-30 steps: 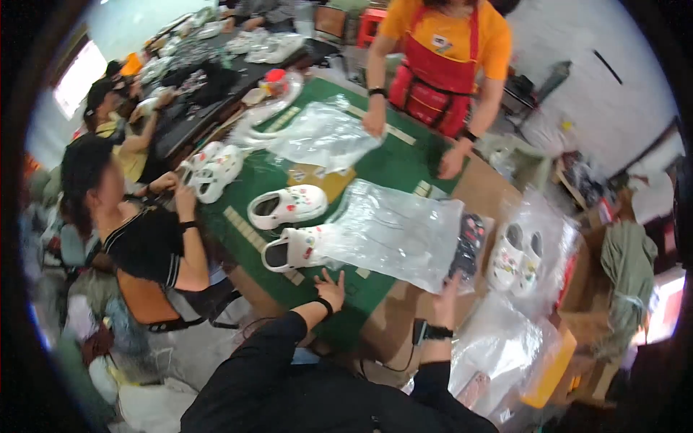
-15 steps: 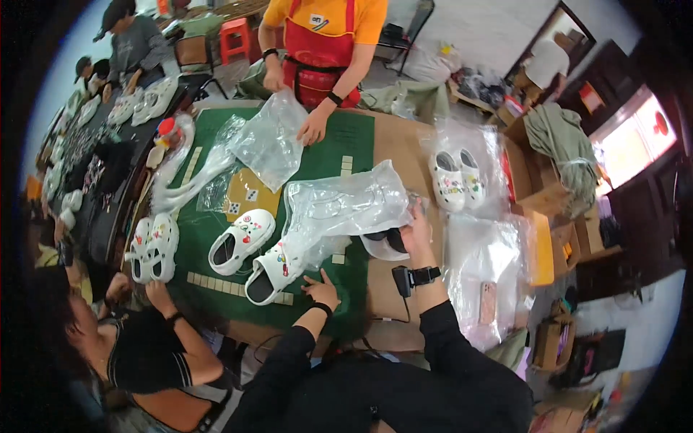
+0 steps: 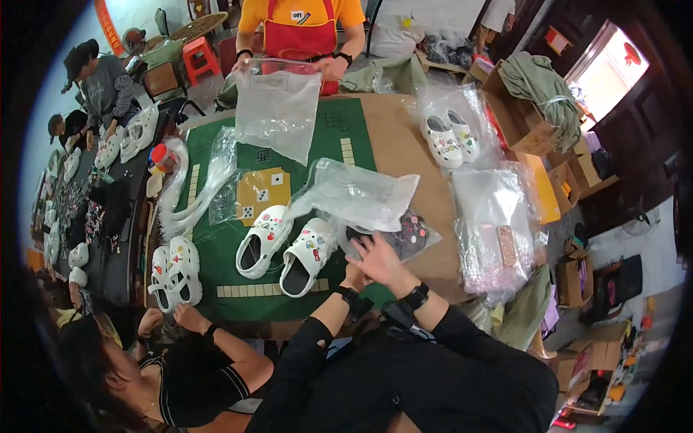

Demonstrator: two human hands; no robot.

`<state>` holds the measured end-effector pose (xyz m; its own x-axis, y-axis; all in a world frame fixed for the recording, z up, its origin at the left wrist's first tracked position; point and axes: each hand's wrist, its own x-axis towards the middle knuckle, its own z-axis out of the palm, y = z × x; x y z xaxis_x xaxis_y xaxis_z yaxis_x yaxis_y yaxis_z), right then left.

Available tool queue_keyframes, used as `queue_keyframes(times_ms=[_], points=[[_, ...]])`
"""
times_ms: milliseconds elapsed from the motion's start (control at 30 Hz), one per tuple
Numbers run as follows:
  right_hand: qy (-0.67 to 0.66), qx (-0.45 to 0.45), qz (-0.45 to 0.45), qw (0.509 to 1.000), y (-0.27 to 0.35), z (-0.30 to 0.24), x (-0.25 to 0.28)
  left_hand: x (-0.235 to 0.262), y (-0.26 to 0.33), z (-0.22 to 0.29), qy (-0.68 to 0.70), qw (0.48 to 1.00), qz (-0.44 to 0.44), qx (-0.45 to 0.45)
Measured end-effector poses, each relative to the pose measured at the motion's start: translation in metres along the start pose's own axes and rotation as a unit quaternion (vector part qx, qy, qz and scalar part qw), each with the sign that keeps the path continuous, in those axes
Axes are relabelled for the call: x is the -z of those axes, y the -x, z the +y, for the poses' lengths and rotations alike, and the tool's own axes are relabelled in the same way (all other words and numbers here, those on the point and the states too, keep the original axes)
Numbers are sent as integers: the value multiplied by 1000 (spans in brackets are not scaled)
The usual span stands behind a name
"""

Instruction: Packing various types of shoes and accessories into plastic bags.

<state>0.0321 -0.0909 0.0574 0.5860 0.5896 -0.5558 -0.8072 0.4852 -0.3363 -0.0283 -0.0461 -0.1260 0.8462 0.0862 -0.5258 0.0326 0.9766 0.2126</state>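
Right hand (image 3: 382, 261) wide, fingers spread, palm largely exposed; left hand (image 3: 354, 276) sits close against it and is partly covered, so I cannot tell its grip. Nearest the right fingertips I note a dark clog (image 3: 414, 229) with coloured charms inside a clear wrapper; contact with it cannot be confirmed from my view. Just beyond lies a clear plastic bag (image 3: 361, 195), crumpled, spread across a green mat (image 3: 238, 308) and the adjoining brown board (image 3: 393, 130). Left of the hands, I log two charm-decorated white clogs (image 3: 310, 256) side by side on the mat, toes pointing away, with a row of pale tiles (image 3: 245, 291) at their heels. Past the clogs: a yellow panel (image 3: 267, 206) with printed dice. Farther right, a phone (image 3: 507, 245) rests on stacked clear bags (image 3: 480, 209). Across the table, a co-worker in a red apron (image 3: 299, 40) holds up another clear bag (image 3: 278, 115).
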Motion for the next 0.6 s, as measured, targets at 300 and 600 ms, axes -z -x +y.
queue_keyframes(times_ms=[300,600], points=[[626,202,103,746,-44,-114,97,58,27,15,-143,944,283,-90],[820,199,58,533,-124,-125,142,-37,69,16,-193,955,213,-79]])
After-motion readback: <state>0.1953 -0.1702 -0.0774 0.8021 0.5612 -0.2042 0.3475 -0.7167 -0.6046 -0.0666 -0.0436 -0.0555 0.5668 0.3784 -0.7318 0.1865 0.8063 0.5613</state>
